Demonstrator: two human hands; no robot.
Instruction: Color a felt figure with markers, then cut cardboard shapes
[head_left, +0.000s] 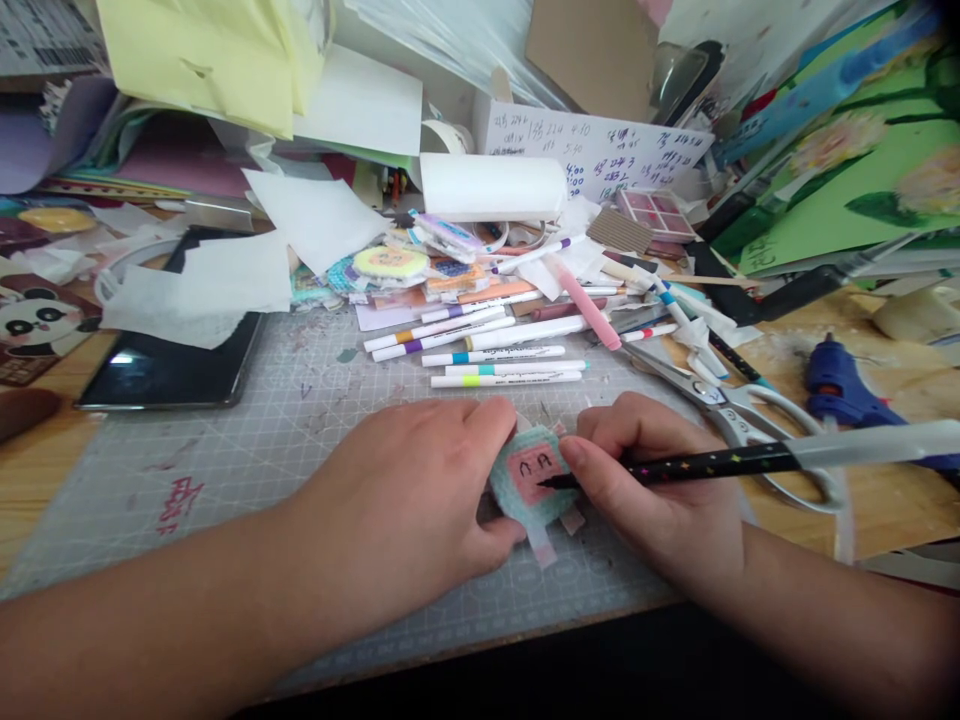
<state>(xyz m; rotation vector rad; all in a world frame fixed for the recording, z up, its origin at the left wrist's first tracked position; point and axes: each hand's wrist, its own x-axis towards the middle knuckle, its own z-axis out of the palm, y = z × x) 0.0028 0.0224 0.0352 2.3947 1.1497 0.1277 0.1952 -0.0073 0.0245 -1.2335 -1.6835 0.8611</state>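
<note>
Teal-pink cutout (pixel 531 478) — flat on mat (pixel 315 420)

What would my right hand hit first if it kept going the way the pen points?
The right hand points its black pen leftward; the tip already touches the small pink-and-teal craft piece. Just beyond, probably, come the left hand fingers.

A wooden desk (pixel 45 480) carries a grey cutting mat (pixel 300 420), markers (pixel 502 365) and scissors (pixel 742 415).

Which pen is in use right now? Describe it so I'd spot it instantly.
Start at the grey cutting mat and go to its near edge, where both hands meet over a small teal patch with a pink centre. The pen is in the right hand, tip on the pink. Unlike the white markers lying farther back, it is black with tiny coloured specks.
</note>
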